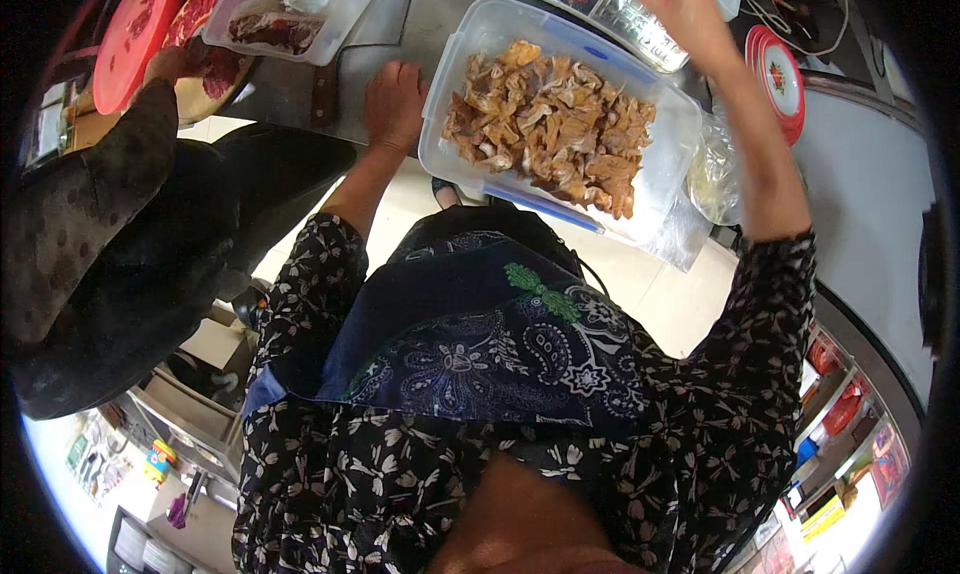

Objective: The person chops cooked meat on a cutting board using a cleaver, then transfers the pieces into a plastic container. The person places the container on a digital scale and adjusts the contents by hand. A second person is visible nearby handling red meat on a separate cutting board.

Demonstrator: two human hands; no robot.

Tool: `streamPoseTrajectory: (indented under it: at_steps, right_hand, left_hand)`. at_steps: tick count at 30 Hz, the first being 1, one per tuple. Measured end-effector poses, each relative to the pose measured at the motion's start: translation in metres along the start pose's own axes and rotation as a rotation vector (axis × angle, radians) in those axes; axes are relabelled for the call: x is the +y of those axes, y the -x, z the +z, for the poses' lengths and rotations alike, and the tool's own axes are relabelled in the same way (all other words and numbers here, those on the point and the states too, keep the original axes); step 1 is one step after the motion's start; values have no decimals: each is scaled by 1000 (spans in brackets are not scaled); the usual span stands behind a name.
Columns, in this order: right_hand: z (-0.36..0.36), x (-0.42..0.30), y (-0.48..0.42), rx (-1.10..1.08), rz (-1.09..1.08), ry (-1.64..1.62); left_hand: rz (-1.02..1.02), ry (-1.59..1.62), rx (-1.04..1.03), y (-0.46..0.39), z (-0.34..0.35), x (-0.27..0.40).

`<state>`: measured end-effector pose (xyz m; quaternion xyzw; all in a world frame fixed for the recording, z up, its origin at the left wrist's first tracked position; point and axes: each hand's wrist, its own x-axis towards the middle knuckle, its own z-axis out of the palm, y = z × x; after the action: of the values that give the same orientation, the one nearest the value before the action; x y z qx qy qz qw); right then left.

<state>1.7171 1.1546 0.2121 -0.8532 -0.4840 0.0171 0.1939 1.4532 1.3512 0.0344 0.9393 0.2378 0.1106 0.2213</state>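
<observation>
A translucent plastic bin with blue side clips stands in front of me on the metal counter. Brown, folded pieces of food, apparently cut meat, fill much of it, and its right end shows bare plastic. My left hand rests on the counter close against the bin's left side, its fingers bent and partly hidden. Beyond the bin's far right corner, my right hand is raised and blurred over a shiny, clear-looking container. Whether it holds anything is unclear.
Left of my left hand lies a knife with a wooden handle. A smaller plastic bin holds raw meat. Another person's hand is beside a red board. Red-rimmed plates and a clear plastic bag sit at right.
</observation>
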Motion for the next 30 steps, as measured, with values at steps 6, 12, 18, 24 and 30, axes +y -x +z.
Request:
streamPoseTrajectory:
  at_steps: [6, 12, 18, 24, 30]
  right_hand:
    - [64, -86, 92, -305, -166, 53]
    - [136, -96, 116, -343, 61, 164]
    - [153, -97, 104, -237, 11, 147]
    - [136, -94, 80, -238, -37, -18]
    - [120, -78, 69, -376, 379, -654]
  left_hand:
    - [164, -23, 141, -8, 9, -6]
    - [211, -31, 146, -8, 15, -6]
    - [193, -11, 152, -8, 7, -5]
    - [160, -24, 151, -5, 12, -2]
    - [199, -5, 160, 0, 19, -8]
